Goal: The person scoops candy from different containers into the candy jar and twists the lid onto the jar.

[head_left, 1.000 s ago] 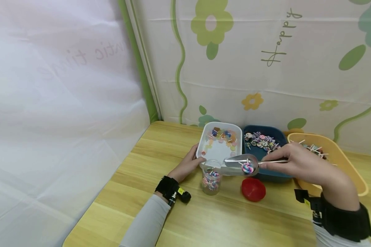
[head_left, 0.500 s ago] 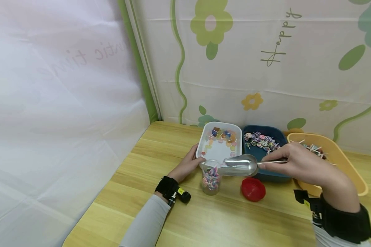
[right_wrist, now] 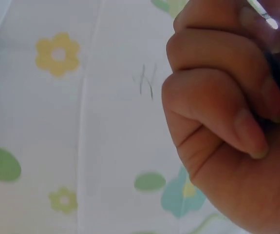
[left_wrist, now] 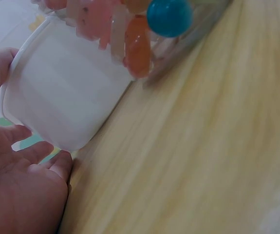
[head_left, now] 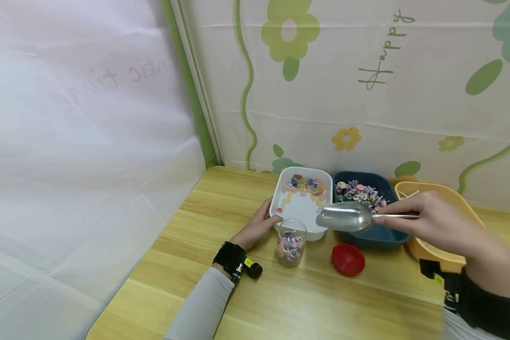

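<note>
Head view, bearings taken from the clear jar (head_left: pixel 292 245). The jar stands upright and uncovered on the desk (head_left: pixel 323 307), partly filled with small multicoloured candies. The white tray (head_left: pixel 301 208) lies just beyond it at 12 o'clock, the blue tray (head_left: pixel 365 242) at 2, the yellow tray (head_left: pixel 433 252) at about 3, and a red cap (head_left: pixel 348 260) between 3 and 4.

Left hand (head_left: pixel 257 227): grips the white tray's near-left corner, thumb over the rim, fingers along the outside.

Right hand (head_left: pixel 439 224): pinches the handle of the metal scoop (head_left: pixel 344 216), remaining fingers curled to the palm. The scoop hangs at 2 o'clock, clear of the jar, mouth pointing to 9; whether it carries anything cannot be told.

Assessment: jar filling appears to be in hand, between scoop loads. The next move probably calls for either a fresh load, kept level, or putting the scoop down before capping.
</note>
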Demonstrator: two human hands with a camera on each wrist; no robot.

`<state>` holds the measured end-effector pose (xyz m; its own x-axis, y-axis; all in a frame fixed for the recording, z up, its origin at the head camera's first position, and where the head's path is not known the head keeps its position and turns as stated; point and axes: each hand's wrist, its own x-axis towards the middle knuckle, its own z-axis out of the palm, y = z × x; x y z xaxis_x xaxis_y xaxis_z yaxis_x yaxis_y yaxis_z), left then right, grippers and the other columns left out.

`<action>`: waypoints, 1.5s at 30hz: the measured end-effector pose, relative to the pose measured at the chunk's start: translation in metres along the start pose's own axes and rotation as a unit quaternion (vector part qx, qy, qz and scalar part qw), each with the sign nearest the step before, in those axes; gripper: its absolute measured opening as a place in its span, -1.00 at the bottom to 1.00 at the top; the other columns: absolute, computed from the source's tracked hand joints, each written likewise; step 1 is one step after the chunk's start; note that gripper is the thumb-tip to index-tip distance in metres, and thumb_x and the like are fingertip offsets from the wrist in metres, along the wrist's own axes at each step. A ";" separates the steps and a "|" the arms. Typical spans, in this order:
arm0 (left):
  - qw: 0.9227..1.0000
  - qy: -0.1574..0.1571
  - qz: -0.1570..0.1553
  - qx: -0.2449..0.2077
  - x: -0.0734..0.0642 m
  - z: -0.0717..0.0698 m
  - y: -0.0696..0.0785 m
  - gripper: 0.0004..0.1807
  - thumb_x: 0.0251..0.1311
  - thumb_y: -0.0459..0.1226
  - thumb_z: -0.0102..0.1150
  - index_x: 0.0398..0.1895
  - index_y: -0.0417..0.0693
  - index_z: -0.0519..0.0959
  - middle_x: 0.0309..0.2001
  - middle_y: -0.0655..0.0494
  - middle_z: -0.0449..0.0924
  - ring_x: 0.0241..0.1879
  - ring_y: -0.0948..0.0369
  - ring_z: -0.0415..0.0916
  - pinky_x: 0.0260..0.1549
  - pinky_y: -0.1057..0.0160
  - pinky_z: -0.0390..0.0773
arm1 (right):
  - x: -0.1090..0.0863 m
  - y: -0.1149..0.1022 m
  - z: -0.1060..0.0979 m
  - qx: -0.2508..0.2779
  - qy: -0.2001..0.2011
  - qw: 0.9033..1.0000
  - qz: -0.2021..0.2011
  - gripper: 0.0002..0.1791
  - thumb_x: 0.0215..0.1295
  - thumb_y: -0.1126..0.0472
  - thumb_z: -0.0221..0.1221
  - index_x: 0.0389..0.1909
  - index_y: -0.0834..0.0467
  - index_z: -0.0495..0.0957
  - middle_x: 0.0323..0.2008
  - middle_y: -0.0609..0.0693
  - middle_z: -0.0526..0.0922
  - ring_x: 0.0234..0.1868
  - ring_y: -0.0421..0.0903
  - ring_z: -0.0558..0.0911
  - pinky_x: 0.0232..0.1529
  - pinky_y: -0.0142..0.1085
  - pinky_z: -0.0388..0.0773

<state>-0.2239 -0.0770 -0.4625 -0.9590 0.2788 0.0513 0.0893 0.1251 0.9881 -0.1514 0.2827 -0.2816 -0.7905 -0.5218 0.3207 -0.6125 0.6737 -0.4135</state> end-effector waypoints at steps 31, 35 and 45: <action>1.000 -0.013 -0.011 0.003 -0.015 0.002 0.030 -0.17 0.24 -0.15 0.10 0.47 -0.04 -0.10 0.43 -0.06 -0.04 0.35 0.14 -0.04 0.29 0.14 0.09 | -0.010 0.073 -0.010 -0.061 -0.086 0.986 0.128 -0.71 0.37 0.14 0.04 -0.39 0.20 0.65 -0.67 -0.08 0.35 -0.64 -0.15 0.26 -0.64 -0.31 0.20; 1.000 -0.010 -0.013 0.002 -0.016 0.002 0.030 -0.18 0.24 -0.15 0.10 0.46 -0.04 -0.09 0.42 -0.06 -0.03 0.35 0.15 -0.03 0.29 0.14 0.09 | -0.001 0.079 0.002 -0.079 -0.113 0.984 0.113 -0.73 0.34 0.15 0.06 -0.52 0.12 0.62 -0.74 -0.12 0.21 -0.69 -0.17 0.21 -0.63 -0.31 0.15; 1.000 -0.002 -0.005 0.000 0.001 0.000 0.000 -0.24 0.27 -0.23 0.05 0.46 0.14 -0.07 0.42 0.10 0.01 0.32 0.30 0.00 0.28 0.19 0.10 | 0.025 0.087 0.038 -0.087 -0.144 0.966 0.197 -0.59 0.35 0.06 -0.02 -0.68 0.11 0.51 -0.74 -0.06 0.30 -0.66 -0.09 0.33 -0.64 -0.28 0.22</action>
<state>-0.2247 -0.0771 -0.4620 -0.9589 0.2810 0.0401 0.0791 0.1290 0.9885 -0.2245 0.3082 -0.3414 -0.9450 -0.3138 -0.0927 -0.2744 0.9144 -0.2977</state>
